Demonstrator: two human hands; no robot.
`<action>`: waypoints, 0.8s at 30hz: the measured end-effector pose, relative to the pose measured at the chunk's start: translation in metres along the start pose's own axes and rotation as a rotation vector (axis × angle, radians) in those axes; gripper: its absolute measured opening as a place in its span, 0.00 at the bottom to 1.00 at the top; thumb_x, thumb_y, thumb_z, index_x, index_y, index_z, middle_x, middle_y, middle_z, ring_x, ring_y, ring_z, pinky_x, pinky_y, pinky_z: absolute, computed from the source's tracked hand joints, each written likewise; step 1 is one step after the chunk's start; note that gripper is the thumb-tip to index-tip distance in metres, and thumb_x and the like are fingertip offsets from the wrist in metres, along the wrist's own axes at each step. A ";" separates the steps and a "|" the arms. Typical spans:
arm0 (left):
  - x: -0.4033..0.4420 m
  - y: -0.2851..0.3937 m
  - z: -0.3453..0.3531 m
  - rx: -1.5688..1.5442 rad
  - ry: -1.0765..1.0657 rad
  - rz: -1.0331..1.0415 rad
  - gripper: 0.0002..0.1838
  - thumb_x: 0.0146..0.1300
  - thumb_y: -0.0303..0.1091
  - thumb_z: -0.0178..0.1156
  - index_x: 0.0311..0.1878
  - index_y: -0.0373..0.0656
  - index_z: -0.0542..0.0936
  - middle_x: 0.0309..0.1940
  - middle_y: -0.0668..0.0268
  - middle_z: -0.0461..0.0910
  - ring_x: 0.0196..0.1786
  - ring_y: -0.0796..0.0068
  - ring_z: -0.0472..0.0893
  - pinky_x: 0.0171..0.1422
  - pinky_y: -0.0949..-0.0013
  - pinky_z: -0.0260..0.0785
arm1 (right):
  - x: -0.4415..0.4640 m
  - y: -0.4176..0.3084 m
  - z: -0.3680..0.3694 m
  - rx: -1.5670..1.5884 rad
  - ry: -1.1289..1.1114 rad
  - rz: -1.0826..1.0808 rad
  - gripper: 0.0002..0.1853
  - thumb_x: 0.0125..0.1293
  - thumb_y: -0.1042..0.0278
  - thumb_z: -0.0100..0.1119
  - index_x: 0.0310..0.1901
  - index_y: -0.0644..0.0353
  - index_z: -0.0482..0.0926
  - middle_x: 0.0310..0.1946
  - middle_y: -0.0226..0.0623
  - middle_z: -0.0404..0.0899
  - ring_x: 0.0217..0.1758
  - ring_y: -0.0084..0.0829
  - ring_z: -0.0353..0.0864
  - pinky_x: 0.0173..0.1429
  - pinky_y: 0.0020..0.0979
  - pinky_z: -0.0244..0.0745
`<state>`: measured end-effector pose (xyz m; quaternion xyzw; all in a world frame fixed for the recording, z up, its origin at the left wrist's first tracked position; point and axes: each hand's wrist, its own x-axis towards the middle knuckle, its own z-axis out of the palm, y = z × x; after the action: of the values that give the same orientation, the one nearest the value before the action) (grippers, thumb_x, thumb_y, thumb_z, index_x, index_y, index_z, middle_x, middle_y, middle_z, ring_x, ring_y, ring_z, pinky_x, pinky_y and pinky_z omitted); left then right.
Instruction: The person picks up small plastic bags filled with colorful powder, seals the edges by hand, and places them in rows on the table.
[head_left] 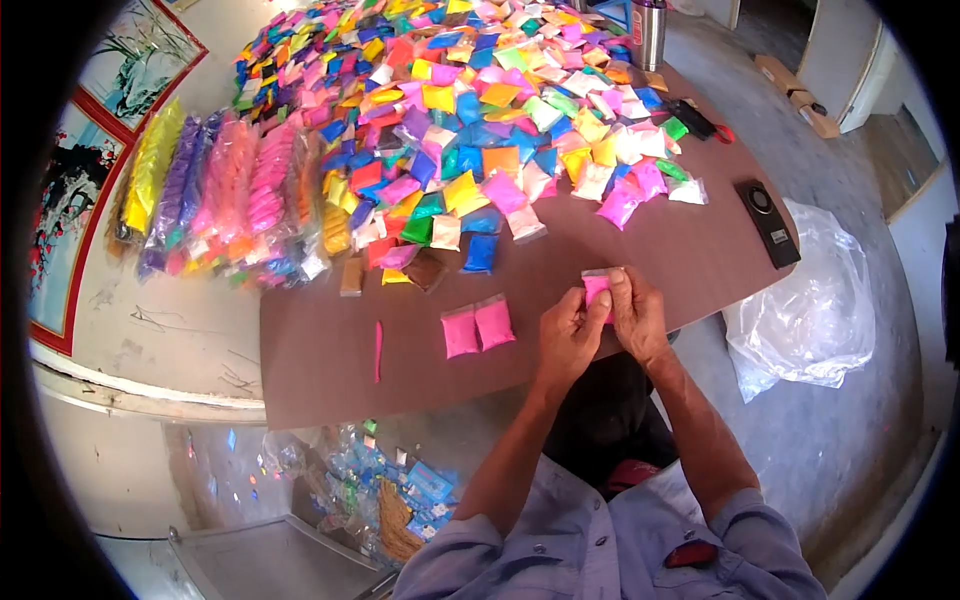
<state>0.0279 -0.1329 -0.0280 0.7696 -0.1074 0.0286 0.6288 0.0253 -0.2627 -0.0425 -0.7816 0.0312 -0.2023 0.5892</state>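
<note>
Between my two hands, at the table's near edge, is a small clear packet of pink clay-like material point(597, 286). My left hand point(572, 335) grips its left side, with thumb and fingers pressed together. On the other side, my right hand point(638, 310) pinches it, thumb on top; the fingers hide much of the packet. To the left lie two more pink packets point(477, 327), side by side and touching. Farther left is a thin pink stick-shaped tool point(378, 352), lying lengthwise toward me.
A large heap of colourful packets point(480, 110) covers the far table point(340, 390). Long bags of sorted packets point(230, 190) stand at the left. A black device point(768, 222) and a steel flask point(648, 35) are at the right. A clear plastic bag point(800, 310) rests beyond the edge.
</note>
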 end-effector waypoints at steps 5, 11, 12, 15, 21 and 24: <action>0.001 -0.003 0.005 -0.264 0.040 -0.093 0.12 0.73 0.38 0.65 0.42 0.36 0.82 0.24 0.70 0.77 0.29 0.86 0.71 0.34 0.74 0.67 | -0.001 -0.009 -0.003 -0.024 -0.012 -0.041 0.16 0.80 0.58 0.53 0.43 0.64 0.81 0.31 0.53 0.81 0.34 0.53 0.83 0.39 0.40 0.76; 0.001 -0.021 0.005 -0.209 0.026 -0.018 0.10 0.76 0.35 0.62 0.42 0.37 0.82 0.29 0.78 0.74 0.32 0.90 0.67 0.34 0.79 0.60 | 0.000 -0.010 -0.004 -0.024 -0.048 -0.071 0.16 0.80 0.58 0.54 0.43 0.64 0.81 0.30 0.53 0.81 0.32 0.51 0.83 0.38 0.39 0.76; 0.001 -0.022 0.003 -0.178 0.038 0.010 0.09 0.76 0.34 0.62 0.42 0.37 0.82 0.29 0.78 0.74 0.32 0.90 0.68 0.34 0.79 0.61 | 0.000 -0.011 -0.005 -0.020 -0.072 -0.048 0.16 0.79 0.58 0.55 0.42 0.64 0.81 0.30 0.53 0.80 0.32 0.50 0.83 0.37 0.39 0.76; -0.001 -0.018 0.003 -0.214 0.063 0.014 0.10 0.76 0.34 0.62 0.42 0.36 0.81 0.29 0.75 0.76 0.33 0.89 0.70 0.36 0.77 0.65 | 0.001 -0.008 -0.005 -0.052 -0.068 -0.051 0.16 0.79 0.57 0.55 0.43 0.64 0.81 0.29 0.53 0.80 0.31 0.49 0.84 0.36 0.38 0.76; 0.002 -0.010 0.010 -0.330 0.125 -0.014 0.11 0.75 0.35 0.63 0.42 0.35 0.81 0.29 0.73 0.79 0.33 0.87 0.73 0.38 0.76 0.69 | -0.002 -0.003 -0.003 -0.001 -0.036 -0.128 0.12 0.77 0.62 0.58 0.40 0.64 0.81 0.29 0.49 0.80 0.30 0.44 0.83 0.36 0.37 0.76; 0.003 -0.022 0.007 -0.281 0.118 -0.018 0.11 0.75 0.35 0.63 0.42 0.35 0.82 0.28 0.73 0.79 0.33 0.87 0.73 0.37 0.76 0.68 | -0.002 -0.006 -0.003 -0.040 -0.066 -0.094 0.11 0.76 0.65 0.59 0.40 0.64 0.82 0.29 0.48 0.81 0.30 0.44 0.84 0.37 0.37 0.77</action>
<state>0.0342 -0.1356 -0.0496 0.6719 -0.0666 0.0527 0.7358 0.0210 -0.2633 -0.0371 -0.8001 -0.0207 -0.2031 0.5641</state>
